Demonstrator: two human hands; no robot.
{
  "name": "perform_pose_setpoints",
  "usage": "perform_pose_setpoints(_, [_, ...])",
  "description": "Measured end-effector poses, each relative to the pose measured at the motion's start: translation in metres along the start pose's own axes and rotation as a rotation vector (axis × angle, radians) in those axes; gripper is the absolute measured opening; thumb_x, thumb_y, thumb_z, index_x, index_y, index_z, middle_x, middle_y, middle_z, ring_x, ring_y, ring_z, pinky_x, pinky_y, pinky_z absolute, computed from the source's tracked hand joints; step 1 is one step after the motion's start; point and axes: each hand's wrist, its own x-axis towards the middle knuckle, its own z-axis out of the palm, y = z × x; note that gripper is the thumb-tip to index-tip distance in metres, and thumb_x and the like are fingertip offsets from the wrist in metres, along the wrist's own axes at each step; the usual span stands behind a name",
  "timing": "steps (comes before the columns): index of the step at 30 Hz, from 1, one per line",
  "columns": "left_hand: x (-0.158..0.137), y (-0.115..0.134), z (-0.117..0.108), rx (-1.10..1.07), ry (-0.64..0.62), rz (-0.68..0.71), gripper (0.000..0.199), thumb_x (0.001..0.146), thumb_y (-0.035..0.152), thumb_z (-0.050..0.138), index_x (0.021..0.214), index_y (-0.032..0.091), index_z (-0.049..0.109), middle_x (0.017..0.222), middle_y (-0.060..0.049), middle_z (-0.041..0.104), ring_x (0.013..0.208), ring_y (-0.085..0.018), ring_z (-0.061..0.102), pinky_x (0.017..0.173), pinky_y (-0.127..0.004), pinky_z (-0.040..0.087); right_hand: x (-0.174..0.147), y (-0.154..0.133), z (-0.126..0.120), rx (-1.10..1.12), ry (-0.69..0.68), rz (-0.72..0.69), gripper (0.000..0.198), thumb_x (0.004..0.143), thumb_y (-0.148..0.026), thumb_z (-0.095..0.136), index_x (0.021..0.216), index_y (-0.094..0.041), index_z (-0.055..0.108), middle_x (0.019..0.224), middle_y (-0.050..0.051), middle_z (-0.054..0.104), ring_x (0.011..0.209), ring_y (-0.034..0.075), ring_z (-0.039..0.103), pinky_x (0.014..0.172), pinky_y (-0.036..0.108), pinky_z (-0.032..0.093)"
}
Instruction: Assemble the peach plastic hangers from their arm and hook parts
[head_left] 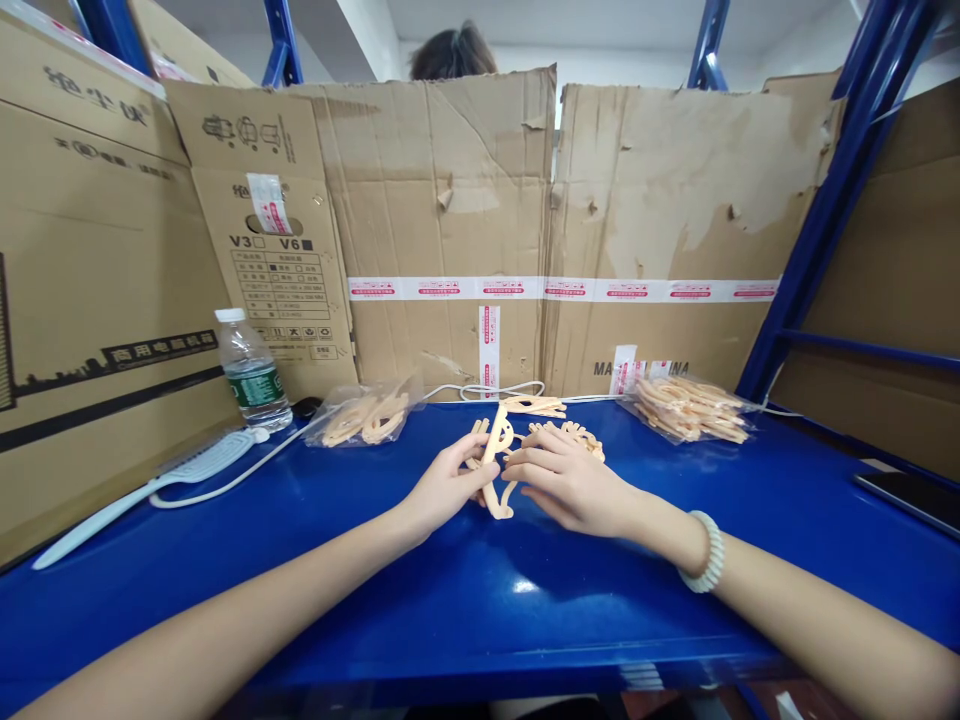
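Just above the blue table, my left hand (457, 475) is closed around a peach-coloured plastic piece (495, 440), a long bar with curved loops, held nearly upright. My right hand (574, 480) has its fingers bent against the right side of the same piece; the exact contact of its fingertips is partly hidden. Behind my right hand lies a small pile of similar peach plastic pieces (592, 440), partly covered by it. Farther back rest a few more loose peach pieces (536, 405).
A clear bag of peach pieces (364, 415) lies left, another bag (686, 408) right. A water bottle (253, 375), pale blue hairbrush (172, 480) and white cable (225, 488) are at left; a phone (911, 500) is at right. Cardboard walls (442, 200) enclose the blue table (570, 620).
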Motion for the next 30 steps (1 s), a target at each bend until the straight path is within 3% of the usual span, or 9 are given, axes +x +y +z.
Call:
perform_pose_setpoints(10, [0.005, -0.006, -0.006, 0.061, 0.106, 0.025, 0.036, 0.078, 0.029, 0.069, 0.109, 0.016, 0.058, 0.088, -0.003, 0.065, 0.058, -0.013, 0.064, 0.053, -0.025, 0.053, -0.002, 0.003, 0.003, 0.294, -0.037, 0.125, 0.010, 0.093, -0.020, 0.057, 0.095, -0.018, 0.066, 0.093, 0.008, 0.064, 0.090, 0.022, 0.054, 0.084, 0.038, 0.044])
perform_pose_setpoints(16, [0.006, -0.010, -0.008, 0.140, 0.093, 0.092, 0.037, 0.079, 0.033, 0.066, 0.111, 0.015, 0.059, 0.088, -0.003, 0.064, 0.058, -0.013, 0.065, 0.053, -0.025, 0.053, -0.001, 0.006, 0.006, 0.609, 0.188, 0.420, 0.020, 0.091, -0.028, 0.059, 0.110, -0.021, 0.060, 0.110, 0.010, 0.060, 0.101, 0.023, 0.056, 0.087, 0.040, 0.048])
perform_pose_setpoints(20, [0.004, -0.010, -0.006, 0.225, 0.052, 0.152, 0.035, 0.079, 0.034, 0.067, 0.107, 0.014, 0.064, 0.084, -0.002, 0.064, 0.059, -0.015, 0.065, 0.054, -0.025, 0.053, 0.001, 0.006, 0.007, 0.898, 0.210, 0.545, 0.030, 0.090, -0.036, 0.060, 0.117, -0.023, 0.060, 0.119, 0.009, 0.063, 0.111, 0.024, 0.059, 0.091, 0.041, 0.050])
perform_pose_setpoints(26, [0.003, -0.010, -0.007, 0.377, 0.046, 0.247, 0.034, 0.082, 0.036, 0.062, 0.107, 0.014, 0.067, 0.093, -0.008, 0.068, 0.078, -0.022, 0.070, 0.065, -0.030, 0.056, 0.002, 0.008, 0.010, 1.143, 0.279, 0.710, 0.034, 0.084, -0.044, 0.067, 0.106, -0.018, 0.069, 0.108, 0.011, 0.070, 0.101, 0.024, 0.066, 0.095, 0.042, 0.048])
perform_pose_setpoints(30, [0.003, -0.013, -0.010, 0.500, 0.094, 0.311, 0.029, 0.086, 0.033, 0.058, 0.105, 0.014, 0.067, 0.087, -0.006, 0.066, 0.070, -0.019, 0.068, 0.062, -0.029, 0.055, 0.001, 0.013, 0.012, 1.182, 0.352, 0.798, 0.035, 0.078, -0.046, 0.073, 0.096, -0.017, 0.068, 0.097, 0.009, 0.072, 0.092, 0.022, 0.069, 0.090, 0.038, 0.050])
